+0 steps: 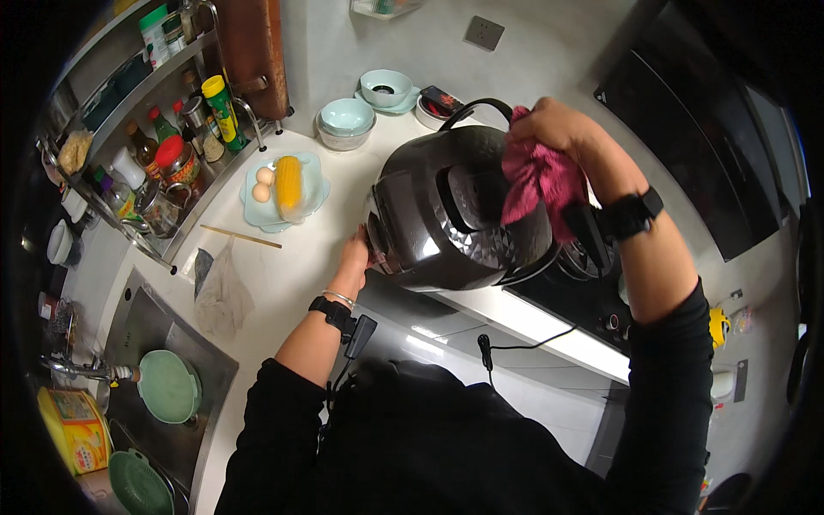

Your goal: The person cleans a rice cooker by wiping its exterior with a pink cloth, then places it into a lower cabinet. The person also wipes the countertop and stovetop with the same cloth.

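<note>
A glossy black rice cooker (pixel 412 219) with a carrying handle is right before me, over the counter's front edge. My left hand (pixel 355 257) rests against its left front side; its fingertips are partly hidden, so I cannot tell how firmly they grip. My right hand (pixel 547 129) clutches a pinkish-red cloth (pixel 537 174), which hangs over the cooker's right side. A black power cord (pixel 534 346) with a plug dangles below the cooker. Left of it, a light-blue plate (pixel 315 187) bears an ear of corn (pixel 288 187) and two eggs (pixel 262 185).
Light-blue bowls (pixel 347 118) stand behind the plate. A single chopstick (pixel 241 236) and a pale rag (pixel 225 299) lie near the steel sink (pixel 225 380). Seasoning bottles fill a metal rack (pixel 199 199) at the left. A black cooktop (pixel 547 299) is at the right.
</note>
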The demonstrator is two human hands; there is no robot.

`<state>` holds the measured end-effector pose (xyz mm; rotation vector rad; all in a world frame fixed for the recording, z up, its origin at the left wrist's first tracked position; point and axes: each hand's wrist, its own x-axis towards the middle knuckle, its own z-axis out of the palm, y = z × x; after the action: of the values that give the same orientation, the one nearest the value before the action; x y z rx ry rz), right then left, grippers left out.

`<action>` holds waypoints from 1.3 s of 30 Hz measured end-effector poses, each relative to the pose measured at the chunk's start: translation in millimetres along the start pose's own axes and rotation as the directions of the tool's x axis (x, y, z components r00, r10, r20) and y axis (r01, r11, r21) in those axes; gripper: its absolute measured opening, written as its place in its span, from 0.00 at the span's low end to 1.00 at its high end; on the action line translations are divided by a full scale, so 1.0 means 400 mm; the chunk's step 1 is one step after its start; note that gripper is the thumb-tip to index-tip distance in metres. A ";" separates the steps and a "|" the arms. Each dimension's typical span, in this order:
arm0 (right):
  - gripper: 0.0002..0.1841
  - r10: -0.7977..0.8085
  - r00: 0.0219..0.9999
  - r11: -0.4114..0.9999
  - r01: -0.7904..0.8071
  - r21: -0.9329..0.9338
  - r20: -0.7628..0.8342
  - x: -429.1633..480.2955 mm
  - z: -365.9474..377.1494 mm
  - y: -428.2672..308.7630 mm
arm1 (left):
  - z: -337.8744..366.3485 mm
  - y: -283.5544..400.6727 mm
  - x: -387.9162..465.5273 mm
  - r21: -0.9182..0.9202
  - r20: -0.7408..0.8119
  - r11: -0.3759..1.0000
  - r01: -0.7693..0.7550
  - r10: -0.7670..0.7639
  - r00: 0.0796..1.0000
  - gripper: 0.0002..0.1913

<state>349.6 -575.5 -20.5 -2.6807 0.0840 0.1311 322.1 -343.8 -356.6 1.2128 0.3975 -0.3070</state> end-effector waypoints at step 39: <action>0.26 0.053 0.991 0.802 -0.116 0.586 0.124 0.199 0.242 0.163 | 0.014 0.017 -0.131 -0.030 0.216 0.946 -0.321 0.320 0.923 0.44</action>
<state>415.8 -594.0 -144.0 -2.0343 0.1818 0.2279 279.0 -346.0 -325.4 1.2139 0.0039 -0.1547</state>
